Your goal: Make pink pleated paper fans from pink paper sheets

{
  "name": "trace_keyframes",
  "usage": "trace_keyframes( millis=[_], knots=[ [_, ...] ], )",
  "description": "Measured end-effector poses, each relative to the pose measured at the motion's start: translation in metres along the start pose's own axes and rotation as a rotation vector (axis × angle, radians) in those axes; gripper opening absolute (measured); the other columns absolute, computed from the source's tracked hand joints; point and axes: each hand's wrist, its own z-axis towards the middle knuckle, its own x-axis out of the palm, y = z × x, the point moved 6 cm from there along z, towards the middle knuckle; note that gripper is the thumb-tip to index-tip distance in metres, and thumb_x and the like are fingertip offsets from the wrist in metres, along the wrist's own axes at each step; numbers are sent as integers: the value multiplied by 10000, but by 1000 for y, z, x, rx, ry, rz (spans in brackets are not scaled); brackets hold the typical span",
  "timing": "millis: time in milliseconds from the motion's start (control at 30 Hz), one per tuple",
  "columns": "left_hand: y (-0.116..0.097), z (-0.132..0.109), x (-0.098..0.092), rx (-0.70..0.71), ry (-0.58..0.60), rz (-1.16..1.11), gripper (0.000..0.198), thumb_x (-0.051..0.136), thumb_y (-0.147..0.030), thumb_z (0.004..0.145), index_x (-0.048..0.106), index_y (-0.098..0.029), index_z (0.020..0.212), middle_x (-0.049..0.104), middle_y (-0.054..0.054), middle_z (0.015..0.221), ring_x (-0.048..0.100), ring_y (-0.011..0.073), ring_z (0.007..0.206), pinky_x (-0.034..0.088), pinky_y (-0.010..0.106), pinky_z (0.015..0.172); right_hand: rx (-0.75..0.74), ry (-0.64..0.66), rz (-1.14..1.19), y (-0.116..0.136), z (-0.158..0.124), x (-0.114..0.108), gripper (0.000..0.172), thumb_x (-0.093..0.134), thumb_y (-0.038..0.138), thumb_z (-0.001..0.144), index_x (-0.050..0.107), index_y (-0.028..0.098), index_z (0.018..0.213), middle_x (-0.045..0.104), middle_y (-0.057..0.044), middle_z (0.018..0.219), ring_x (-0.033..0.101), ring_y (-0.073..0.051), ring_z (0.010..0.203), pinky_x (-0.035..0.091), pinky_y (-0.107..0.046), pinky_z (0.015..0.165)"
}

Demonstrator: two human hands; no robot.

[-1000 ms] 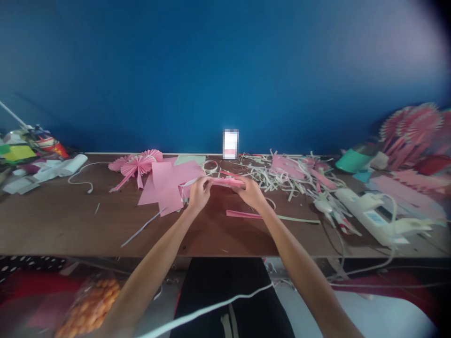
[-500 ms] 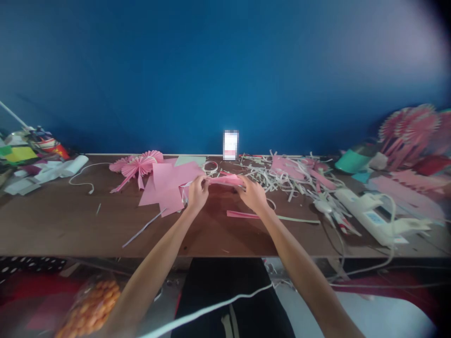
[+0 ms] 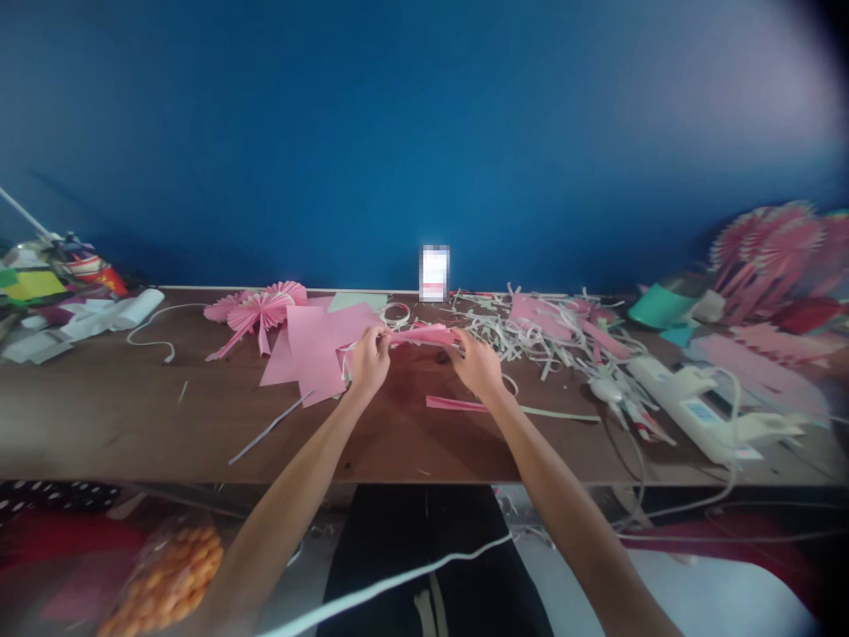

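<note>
My left hand (image 3: 369,361) and my right hand (image 3: 477,364) each pinch one end of a folded strip of pink paper (image 3: 422,335), held level just above the brown table (image 3: 119,416). Both hands are closed on it. Flat pink paper sheets (image 3: 311,349) lie just left of my left hand. A loose pink strip (image 3: 457,404) rests on the table below my right wrist.
Pink paper fans (image 3: 256,310) lie at the back left, more fans (image 3: 776,248) at the far right. White paper shreds (image 3: 537,332) pile up right of my hands. A white glue gun (image 3: 703,407) with its cable sits at the right. Paper clutter (image 3: 59,310) fills the far left.
Both hands have lifted the pink strip slightly and drawn a little closer together. The strip looks a bit more bunched than a second ago.
</note>
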Motion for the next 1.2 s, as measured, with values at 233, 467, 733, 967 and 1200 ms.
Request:
trace_keyframes(
  millis=[233,467,733,967,1200],
  knots=[
    [1,-1,2,17,18,11,194,435,-331,940,580,-203,928,660,55,956,609,192,860,437,289,743,8,8,54,-2,1,-2,329,481,394,924,580,256,1206,716,-65,1010,657,-248,947,460,-304,784],
    [-2,-1,2,47,47,43,169,433,-291,935,579,-207,948,653,58,962,606,195,866,442,297,760,22,4,112,-5,2,-7,275,502,381,911,623,267,1130,718,-39,1024,653,-235,955,452,-286,759],
    [-2,-1,4,43,64,3,168,431,-312,939,564,-210,932,645,59,954,605,197,873,449,294,765,34,-3,137,-8,4,-9,209,520,374,904,639,283,1050,722,-19,1003,653,-229,945,442,-274,722],
    [0,0,5,34,79,-20,171,446,-324,935,564,-201,925,646,54,926,603,188,851,453,289,774,20,-6,72,-10,4,-8,269,491,404,921,607,287,1134,723,-30,981,652,-230,925,429,-274,715],
    [0,1,6,33,92,-22,199,422,-342,946,561,-200,937,643,60,943,602,190,874,455,292,791,-24,-16,-36,-8,4,-8,256,454,416,942,631,276,1062,721,-33,876,646,-211,822,351,-247,626]
  ],
)
